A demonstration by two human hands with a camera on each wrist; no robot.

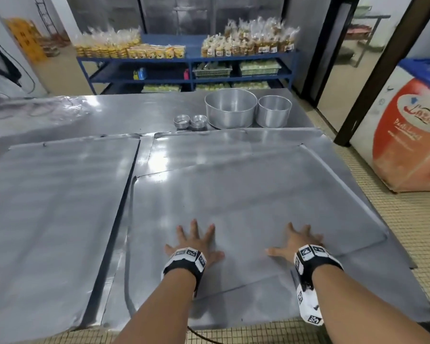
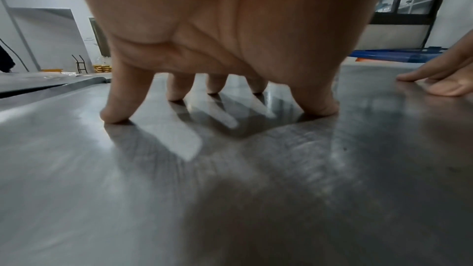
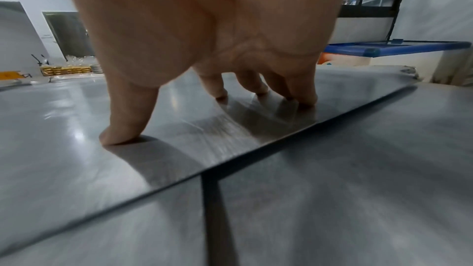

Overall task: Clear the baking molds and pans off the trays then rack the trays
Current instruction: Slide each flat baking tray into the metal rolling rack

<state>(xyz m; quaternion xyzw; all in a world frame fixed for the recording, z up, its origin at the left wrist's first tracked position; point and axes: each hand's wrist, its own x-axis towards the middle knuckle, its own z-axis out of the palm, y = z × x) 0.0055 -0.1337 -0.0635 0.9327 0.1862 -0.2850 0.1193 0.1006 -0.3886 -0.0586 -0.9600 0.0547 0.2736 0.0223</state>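
While it lies askew on another tray at the table's near right, the top tray has both hands spread on it: left hand & right hand, fingers straight, tips pressing, gripping nothing. A third tray sits to the left. Beyond: two mold stacks, big pan w/ small pan beside it.

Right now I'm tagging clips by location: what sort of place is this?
Probably a small bakery's work room: bagged baked goods fill a blue shelf, round baking pans stand on the steel table, and flat trays cover it.
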